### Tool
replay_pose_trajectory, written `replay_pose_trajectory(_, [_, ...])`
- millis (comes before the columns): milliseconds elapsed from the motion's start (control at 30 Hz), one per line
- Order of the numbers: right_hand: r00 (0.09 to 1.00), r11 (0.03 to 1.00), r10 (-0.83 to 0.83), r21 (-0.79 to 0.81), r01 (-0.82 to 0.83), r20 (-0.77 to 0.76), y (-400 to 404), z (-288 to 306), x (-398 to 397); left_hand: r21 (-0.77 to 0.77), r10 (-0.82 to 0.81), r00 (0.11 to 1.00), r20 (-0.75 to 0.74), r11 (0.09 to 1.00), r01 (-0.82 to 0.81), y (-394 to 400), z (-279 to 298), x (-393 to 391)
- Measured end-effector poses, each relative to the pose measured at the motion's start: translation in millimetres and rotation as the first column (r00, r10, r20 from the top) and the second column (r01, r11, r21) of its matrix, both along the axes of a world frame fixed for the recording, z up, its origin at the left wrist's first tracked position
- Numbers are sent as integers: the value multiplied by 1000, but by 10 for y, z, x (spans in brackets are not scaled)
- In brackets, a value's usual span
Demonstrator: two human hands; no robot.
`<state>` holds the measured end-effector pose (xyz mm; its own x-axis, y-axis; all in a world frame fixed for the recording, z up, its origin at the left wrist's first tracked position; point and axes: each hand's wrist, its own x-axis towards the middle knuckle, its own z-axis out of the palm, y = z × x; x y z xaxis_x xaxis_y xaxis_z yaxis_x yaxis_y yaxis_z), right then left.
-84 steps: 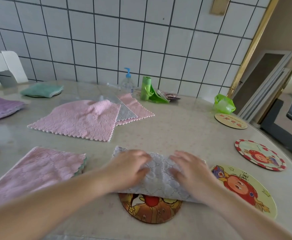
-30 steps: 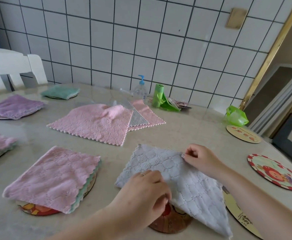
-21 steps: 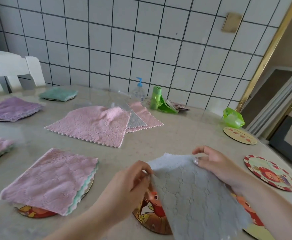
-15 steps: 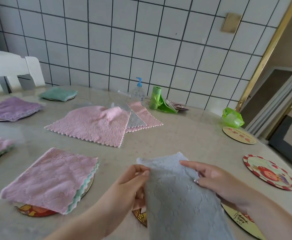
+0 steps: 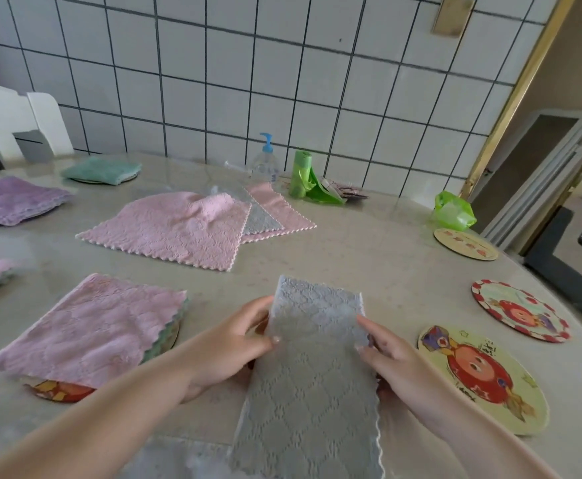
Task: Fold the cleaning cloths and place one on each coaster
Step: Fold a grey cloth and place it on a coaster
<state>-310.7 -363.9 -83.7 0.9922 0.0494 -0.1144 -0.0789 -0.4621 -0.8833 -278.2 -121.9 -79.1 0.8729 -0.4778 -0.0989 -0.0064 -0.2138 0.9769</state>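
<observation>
Head view, left to right: a purple folded cloth (image 5: 13, 200) and a green folded cloth (image 5: 101, 170) each lie on a round mat at the far left. Nearer, a pink folded cloth (image 5: 89, 328) covers a cartoon coaster (image 5: 58, 390). Behind it, loose pink cloths (image 5: 175, 228) lie spread on the table (image 5: 369, 257) with a grey one between them. A clear pump bottle (image 5: 266, 160) with a blue top stands by the wall; its label is unreadable and what it holds cannot be told. Just right of it is a green bag roll (image 5: 299, 174).

At centre, the left hand (image 5: 227, 344) and right hand (image 5: 391, 354) pinch opposite long edges of the grey cloth (image 5: 312, 375), folded into a strip and held above the table. Right of them lie a yellow coaster (image 5: 483, 378), a red-rimmed coaster (image 5: 520, 309) and a tan coaster (image 5: 465, 243), all bare, their small marks illegible. A crumpled green bag (image 5: 453, 210) sits behind the last.
</observation>
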Motion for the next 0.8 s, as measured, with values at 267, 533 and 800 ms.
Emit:
replay_pose_trajectory(267, [939,973,123,-224,-52,321,-117,-86,-517,113,-97,969,226,991,73,306,-131,-366])
replay_pose_trajectory(533, [829,884,333,-454,-109,450,-137,-285,-623,422,-312,641,701,906,-21,390,-297,-430])
replay_pose_trajectory(800, [678,811,446,-585,-29,585,-151,-369,-893,418,-352,489,798,908,-30,486,-392,-621])
